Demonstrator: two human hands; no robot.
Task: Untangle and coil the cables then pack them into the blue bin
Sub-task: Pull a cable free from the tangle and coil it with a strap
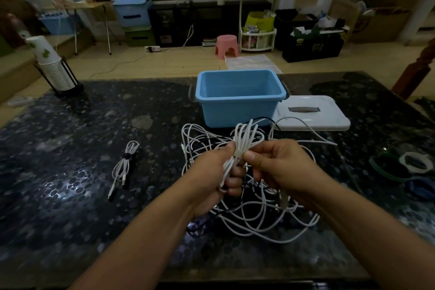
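Note:
My left hand grips a coiled white cable by its lower half, above the table. My right hand pinches the pale strap wrapped round the coil's middle. Under both hands lies a tangle of white and black cables on the dark stone table. A second coiled white cable, tied with a dark band, lies to the left. The blue bin stands open behind the tangle with nothing visible inside.
A white lid lies right of the bin. Rolls of tape sit at the right edge. A rack of paper cups stands at the back left corner. Beyond the table are a pink stool and boxes.

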